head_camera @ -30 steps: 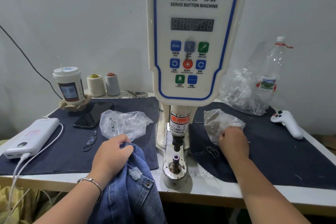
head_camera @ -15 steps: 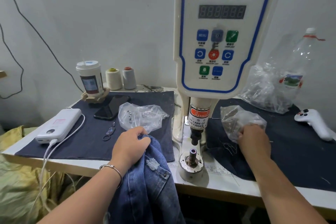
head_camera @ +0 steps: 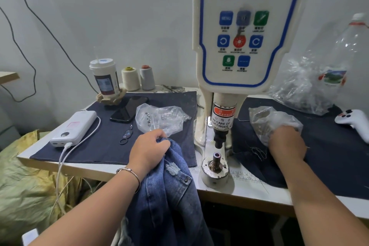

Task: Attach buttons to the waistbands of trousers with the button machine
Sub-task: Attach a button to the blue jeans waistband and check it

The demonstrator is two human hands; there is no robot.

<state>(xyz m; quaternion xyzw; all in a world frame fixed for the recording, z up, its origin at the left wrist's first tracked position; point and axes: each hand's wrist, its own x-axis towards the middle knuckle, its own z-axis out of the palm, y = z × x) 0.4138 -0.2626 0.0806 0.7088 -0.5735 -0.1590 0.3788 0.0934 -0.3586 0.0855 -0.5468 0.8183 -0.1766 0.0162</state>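
The white servo button machine (head_camera: pixel 242 32) stands at the table's middle, its punch above a round lower die (head_camera: pixel 216 163) with a small purple-tipped post. My left hand (head_camera: pixel 148 149) grips the top edge of blue denim trousers (head_camera: pixel 169 191) that hang over the table's front edge, left of the die. My right hand (head_camera: pixel 286 143) reaches into a clear plastic bag (head_camera: pixel 269 120) on the dark cloth right of the machine; its fingertips are hidden inside the bag. Another clear bag with small metal parts (head_camera: pixel 159 118) lies behind my left hand.
On the left dark cloth (head_camera: pixel 103 146) lie a white power bank (head_camera: pixel 74 128) with cable, a black phone (head_camera: pixel 129 109), a small ring clip, a cup (head_camera: pixel 104 79) and two thread cones (head_camera: pixel 137 78). A plastic bottle (head_camera: pixel 343 62), crumpled plastic and a white controller (head_camera: pixel 353 124) sit at right.
The view has shifted left and closer to the machine. Both hands keep their places: the left on the trousers, the right at the bag.
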